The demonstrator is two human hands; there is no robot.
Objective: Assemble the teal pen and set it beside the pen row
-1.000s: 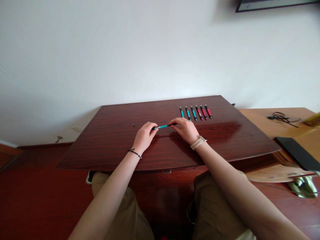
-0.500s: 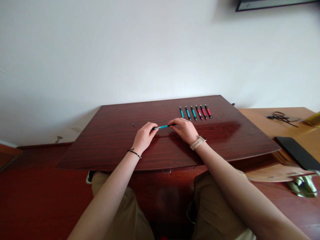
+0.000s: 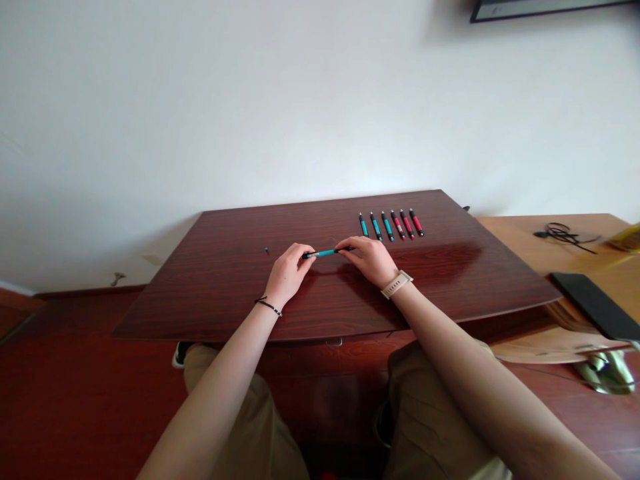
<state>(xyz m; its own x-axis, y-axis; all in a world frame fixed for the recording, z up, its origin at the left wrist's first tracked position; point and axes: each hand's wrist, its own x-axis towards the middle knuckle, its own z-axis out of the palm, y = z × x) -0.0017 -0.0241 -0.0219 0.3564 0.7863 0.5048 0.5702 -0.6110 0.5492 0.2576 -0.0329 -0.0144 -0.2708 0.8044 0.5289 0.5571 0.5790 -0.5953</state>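
A teal pen (image 3: 326,253) is held level just above the dark red-brown table (image 3: 225,293), one end in each hand. My left hand (image 3: 286,272) pinches its left tip and wears a thin black bracelet. My right hand (image 3: 369,259), with a beige watch on the wrist, grips the black right end. A tiny teal piece (image 3: 267,250) lies on the table to the left of my left hand. Behind my right hand, a row of several pens (image 3: 391,225), teal ones on the left and red ones on the right, lies side by side.
A lighter wooden surface (image 3: 525,240) adjoins the table on the right, with a black cable (image 3: 563,235) and a flat black device (image 3: 595,305) on it. A white wall stands behind. My knees sit under the near table edge.
Both hands and the pen have shifted very slightly; the grip is the same.
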